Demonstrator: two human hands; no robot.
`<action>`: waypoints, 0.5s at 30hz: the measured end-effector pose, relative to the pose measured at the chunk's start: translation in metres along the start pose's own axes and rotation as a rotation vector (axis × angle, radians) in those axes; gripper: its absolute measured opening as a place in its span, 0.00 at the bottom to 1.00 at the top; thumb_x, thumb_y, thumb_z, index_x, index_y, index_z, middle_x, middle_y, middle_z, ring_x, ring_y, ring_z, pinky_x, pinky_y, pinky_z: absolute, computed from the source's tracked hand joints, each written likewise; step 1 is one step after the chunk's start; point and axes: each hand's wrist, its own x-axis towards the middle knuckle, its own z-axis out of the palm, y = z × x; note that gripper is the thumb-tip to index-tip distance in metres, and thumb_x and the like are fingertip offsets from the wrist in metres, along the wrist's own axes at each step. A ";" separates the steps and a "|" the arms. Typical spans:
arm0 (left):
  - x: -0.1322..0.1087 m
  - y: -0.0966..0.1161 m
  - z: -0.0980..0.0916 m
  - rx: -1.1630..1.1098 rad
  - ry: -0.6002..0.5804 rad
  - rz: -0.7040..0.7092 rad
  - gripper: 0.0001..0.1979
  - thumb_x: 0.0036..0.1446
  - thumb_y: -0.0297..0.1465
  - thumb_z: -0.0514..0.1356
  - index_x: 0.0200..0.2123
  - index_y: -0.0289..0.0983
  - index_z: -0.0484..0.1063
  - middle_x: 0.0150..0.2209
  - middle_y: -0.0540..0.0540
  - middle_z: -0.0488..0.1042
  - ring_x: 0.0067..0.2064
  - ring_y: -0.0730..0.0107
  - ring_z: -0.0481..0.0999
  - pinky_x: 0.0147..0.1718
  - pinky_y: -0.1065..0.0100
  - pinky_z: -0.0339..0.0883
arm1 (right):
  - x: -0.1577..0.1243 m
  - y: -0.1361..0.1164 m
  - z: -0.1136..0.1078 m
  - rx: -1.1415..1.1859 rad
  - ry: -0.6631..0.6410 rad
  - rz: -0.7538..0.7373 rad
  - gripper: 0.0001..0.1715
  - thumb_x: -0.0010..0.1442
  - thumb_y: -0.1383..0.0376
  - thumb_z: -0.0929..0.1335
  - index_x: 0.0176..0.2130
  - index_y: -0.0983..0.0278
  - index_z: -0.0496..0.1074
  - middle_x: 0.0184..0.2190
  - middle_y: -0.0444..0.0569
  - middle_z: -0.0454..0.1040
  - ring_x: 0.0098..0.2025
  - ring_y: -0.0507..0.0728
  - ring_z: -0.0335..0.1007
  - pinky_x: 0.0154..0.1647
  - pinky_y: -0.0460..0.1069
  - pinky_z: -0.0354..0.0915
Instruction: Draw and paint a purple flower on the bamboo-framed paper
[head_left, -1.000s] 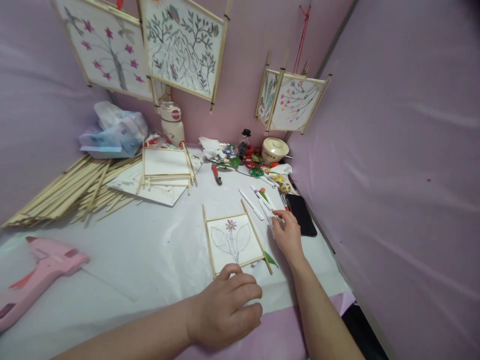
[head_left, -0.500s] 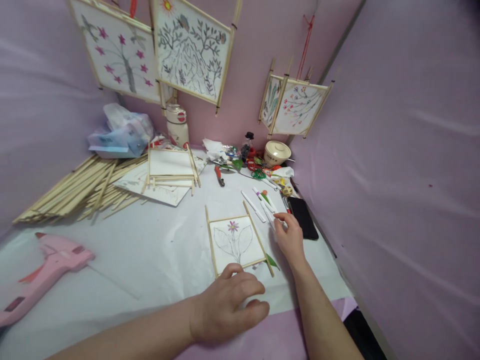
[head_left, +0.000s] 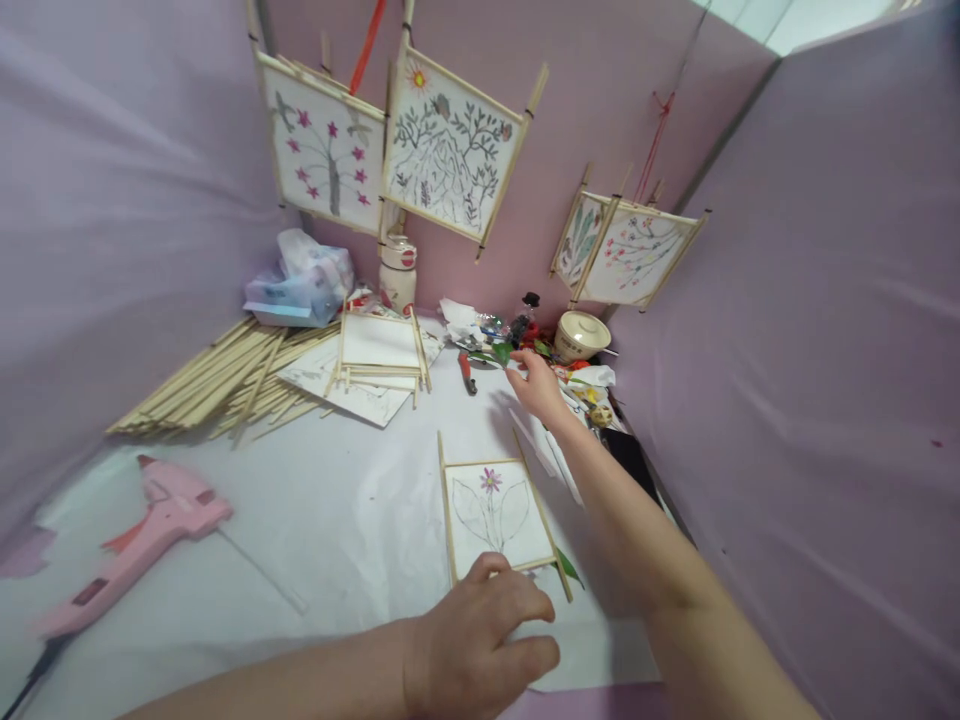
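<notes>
A small bamboo-framed drawing [head_left: 469, 515] of a purple flower with two outlined leaves lies flat on the white-covered table. My left hand [head_left: 487, 635] rests at its lower edge, fingers loosely curled and apart, with one finger at the bottom bar. My right hand [head_left: 536, 385] is stretched out toward the back of the table. Its thumb and forefinger are slightly apart beside a green leaf [head_left: 501, 353]; whether they touch it I cannot tell. White pens [head_left: 555, 460] lie partly under my right forearm. Another leaf [head_left: 568, 565] pokes out from beneath the frame's right side.
A pink glue gun [head_left: 161, 510] lies at the left. Behind it are bamboo sticks [head_left: 202, 390], blank frames [head_left: 380, 340] and a red-handled knife [head_left: 467, 373]. A lidded bowl [head_left: 581, 335] and a dark phone [head_left: 630, 462] are at the right. Framed pictures [head_left: 450, 150] hang above.
My right hand has moved from the pens forward and left to the green leaf. My left hand stays at the framed drawing. The whole view has shifted, with things appearing farther right and lower.
</notes>
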 end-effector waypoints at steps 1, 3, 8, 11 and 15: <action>-0.001 -0.001 0.002 0.010 0.026 0.008 0.07 0.59 0.25 0.53 0.41 0.40 0.64 0.42 0.45 0.75 0.41 0.69 0.73 0.44 0.62 0.56 | 0.017 -0.003 0.014 0.003 -0.011 0.005 0.23 0.57 0.64 0.65 0.52 0.67 0.70 0.49 0.57 0.74 0.49 0.62 0.70 0.53 0.56 0.63; -0.003 -0.003 0.007 0.014 0.050 0.009 0.04 0.61 0.27 0.54 0.39 0.40 0.65 0.41 0.47 0.75 0.41 0.70 0.74 0.45 0.63 0.54 | 0.047 -0.008 0.042 0.009 -0.028 0.017 0.26 0.58 0.62 0.66 0.55 0.67 0.68 0.53 0.59 0.72 0.54 0.63 0.67 0.57 0.56 0.61; -0.014 -0.014 0.038 -0.043 -0.044 -0.100 0.09 0.68 0.39 0.52 0.41 0.40 0.65 0.36 0.55 0.78 0.36 0.78 0.74 0.45 0.67 0.54 | 0.106 -0.020 0.096 0.010 -0.051 0.102 0.33 0.62 0.57 0.63 0.61 0.73 0.60 0.61 0.66 0.63 0.63 0.65 0.58 0.63 0.57 0.55; -0.028 -0.024 0.061 -0.052 -0.024 -0.107 0.10 0.71 0.34 0.45 0.46 0.41 0.65 0.35 0.58 0.79 0.35 0.80 0.74 0.45 0.67 0.53 | 0.130 -0.024 0.120 -0.015 -0.062 0.144 0.35 0.63 0.56 0.62 0.63 0.72 0.58 0.64 0.67 0.57 0.66 0.67 0.51 0.64 0.59 0.51; -0.047 -0.033 0.085 0.018 -0.002 -0.038 0.10 0.70 0.35 0.49 0.45 0.38 0.67 0.33 0.55 0.79 0.35 0.77 0.74 0.41 0.67 0.56 | 0.148 -0.030 0.145 -0.070 -0.119 0.165 0.34 0.59 0.58 0.66 0.62 0.66 0.60 0.65 0.64 0.55 0.66 0.71 0.49 0.62 0.65 0.53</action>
